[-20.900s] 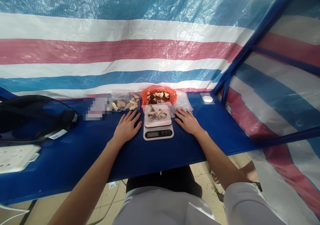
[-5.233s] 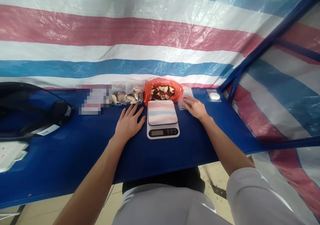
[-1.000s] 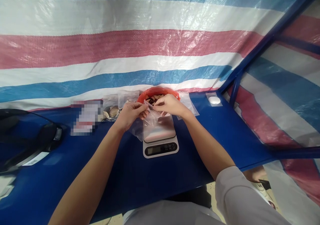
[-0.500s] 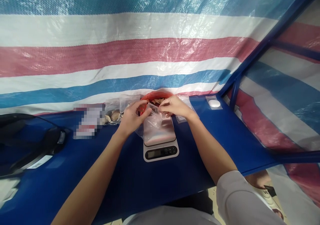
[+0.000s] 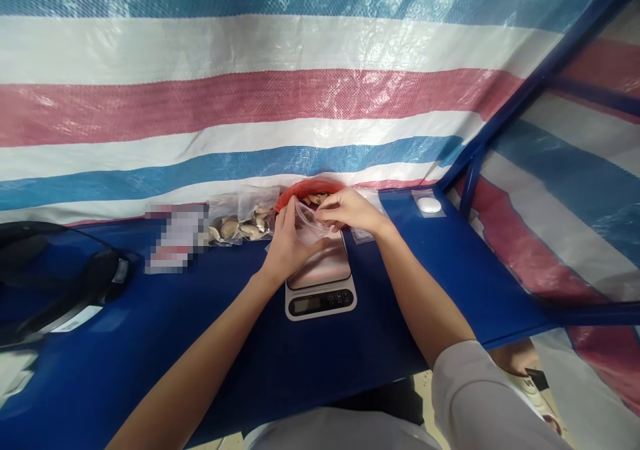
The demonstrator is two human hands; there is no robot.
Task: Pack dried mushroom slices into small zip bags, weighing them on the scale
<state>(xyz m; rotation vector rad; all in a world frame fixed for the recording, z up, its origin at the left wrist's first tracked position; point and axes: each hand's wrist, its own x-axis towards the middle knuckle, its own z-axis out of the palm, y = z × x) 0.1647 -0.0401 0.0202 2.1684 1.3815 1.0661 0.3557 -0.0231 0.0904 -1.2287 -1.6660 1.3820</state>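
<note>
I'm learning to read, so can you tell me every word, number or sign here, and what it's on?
Power sign: left button on the scale.
"M": middle button.
"T": right button.
Too small or blurred: the scale's display, tiny print under the buttons, the white label on the black object, the mark on the shoe.
Hidden by pixelation: anything on the paper.

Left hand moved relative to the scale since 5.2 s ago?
Yes, rightward: the left hand lay left of the scale; now it overlaps the scale in view, at the clear bag.
</note>
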